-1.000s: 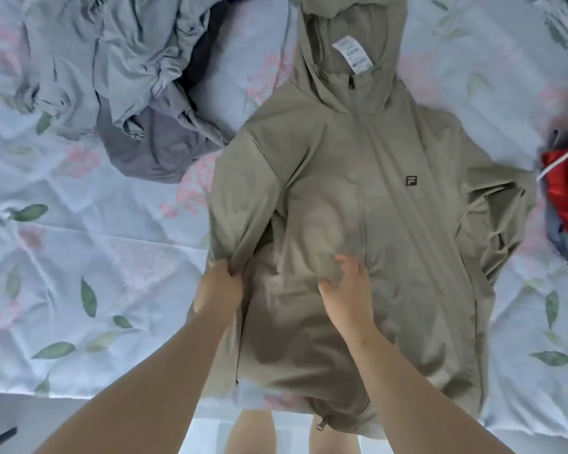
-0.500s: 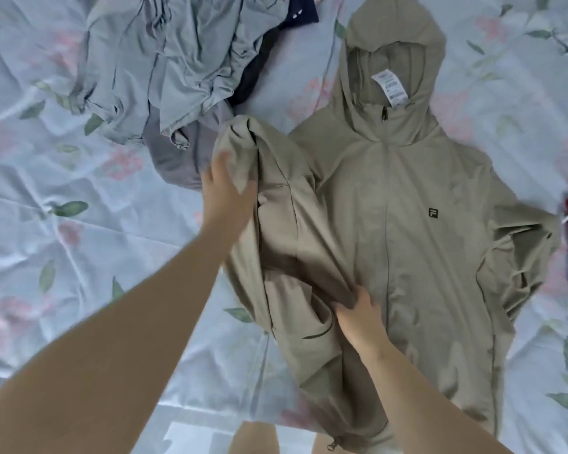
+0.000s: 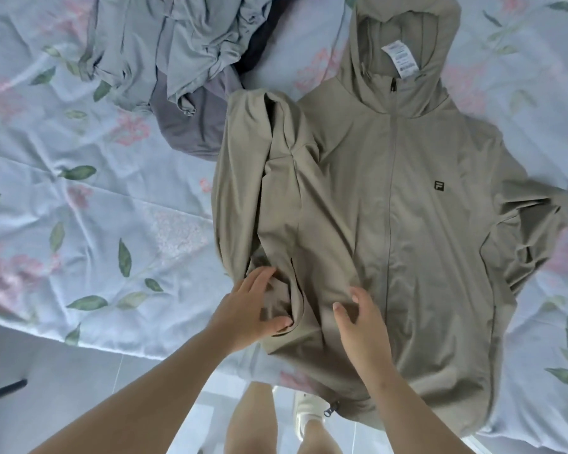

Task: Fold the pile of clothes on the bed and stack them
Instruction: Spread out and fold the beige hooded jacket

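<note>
Pale floor tiles (image 3: pixel 79 388) lie nearest, under the bed's floral sheet (image 3: pixel 95 208). On the sheet, a khaki hooded jacket (image 3: pixel 407 240) lies front up, one sleeve (image 3: pixel 253 191) folded inward. The left hand (image 3: pixel 250 309) rests spread fingers on the sleeve's end. The right hand (image 3: pixel 363 322), fingers apart, touches the jacket front. Beyond lies a grey clothes pile (image 3: pixel 177 60).

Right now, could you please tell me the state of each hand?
Left hand: open, resting on the jacket sleeve.
Right hand: open, over the jacket.
</note>
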